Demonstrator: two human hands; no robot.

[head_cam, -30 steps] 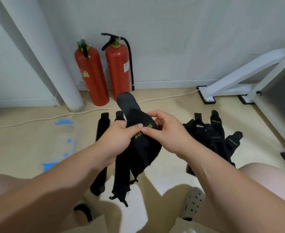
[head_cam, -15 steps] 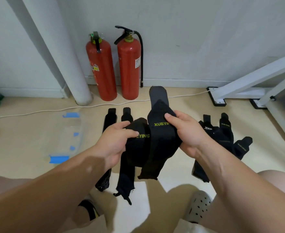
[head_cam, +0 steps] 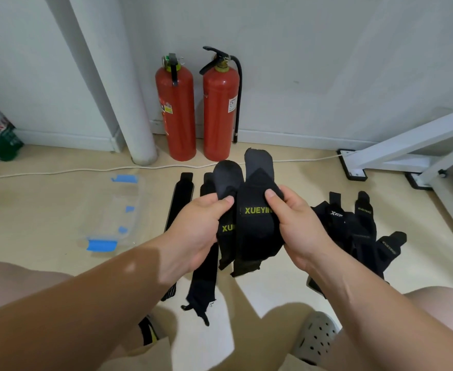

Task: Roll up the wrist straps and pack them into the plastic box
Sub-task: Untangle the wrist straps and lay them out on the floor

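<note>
Beige floor (head_cam: 46, 210): clear plastic box (head_cam: 137, 203) at left, two flat wrist straps (head_cam: 179, 204) at centre, heaped straps (head_cam: 359, 231) at right, two fire extinguishers (head_cam: 178, 116) and white cable (head_cam: 59, 171) above

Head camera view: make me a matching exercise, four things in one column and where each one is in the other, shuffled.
Things
1. fire extinguishers
2. plastic box
3. loose strap pile
4. lettered straps

Places
A. on the floor, left of the left hand
B. gripped between the left hand and the right hand
C. upright by the wall
D. on the floor, right of the right hand

Pairs: 1-C, 2-A, 3-D, 4-B
</note>
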